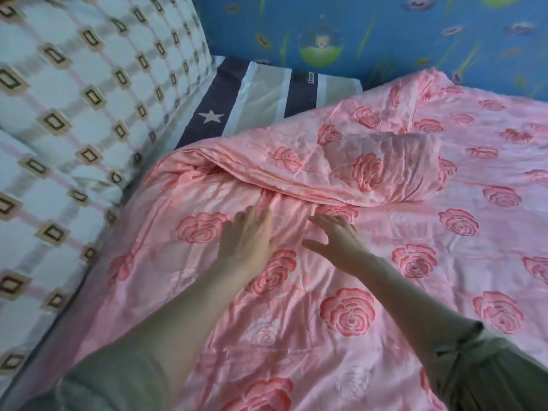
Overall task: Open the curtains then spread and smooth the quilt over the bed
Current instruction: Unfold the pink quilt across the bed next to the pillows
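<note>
Two patterned pillows (pixel 74 120) lie at far left, beside a striped, star-marked sheet (pixel 252 96). Left hand (pixel 246 241) rests flat on the pink rose quilt (pixel 341 307), grip released, fingers spread. Right hand (pixel 338 235) lies just beside it, likewise released. A folded-back quilt corner (pixel 370 170) sits beyond both hands, near the blue wall (pixel 385 34).

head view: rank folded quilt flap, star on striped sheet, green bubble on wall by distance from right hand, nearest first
From the right hand on the quilt:
1. Folded quilt flap, just beyond the fingertips.
2. Star on the striped sheet, farther back and to the left, beside the pillow.
3. Green bubble on the blue wall, farthest, past the bed's edge.
</note>
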